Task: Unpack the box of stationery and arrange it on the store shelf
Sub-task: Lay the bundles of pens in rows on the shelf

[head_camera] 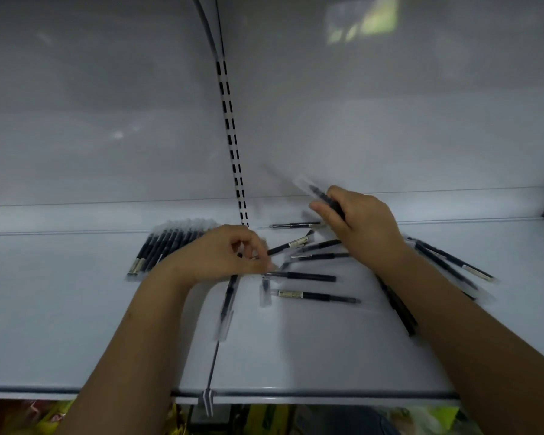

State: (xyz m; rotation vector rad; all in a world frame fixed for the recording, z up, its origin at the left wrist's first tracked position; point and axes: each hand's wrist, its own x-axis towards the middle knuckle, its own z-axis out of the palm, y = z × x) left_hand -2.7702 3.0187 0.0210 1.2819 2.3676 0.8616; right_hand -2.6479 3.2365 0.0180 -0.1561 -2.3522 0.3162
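slim black pens (pixel 302 276), seemingly clear-sleeved, strewn on smooth shelf (pixel 76 324).

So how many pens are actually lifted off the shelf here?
1: the pen gripped in the right hand, tilted toward the back panel. The left hand's fingers are blurred over the loose pens, so a second may be hidden there.

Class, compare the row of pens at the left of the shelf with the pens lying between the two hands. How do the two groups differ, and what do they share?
The row of pens lies side by side, all parallel; the loose pens point different ways, apart or crossing. The row sits left of the slotted upright; the loose pens lie right of it. No hand holds the row, whereas the right hand grips one pen above the loose ones. Both groups are dark pens in clear sleeves on the white shelf.
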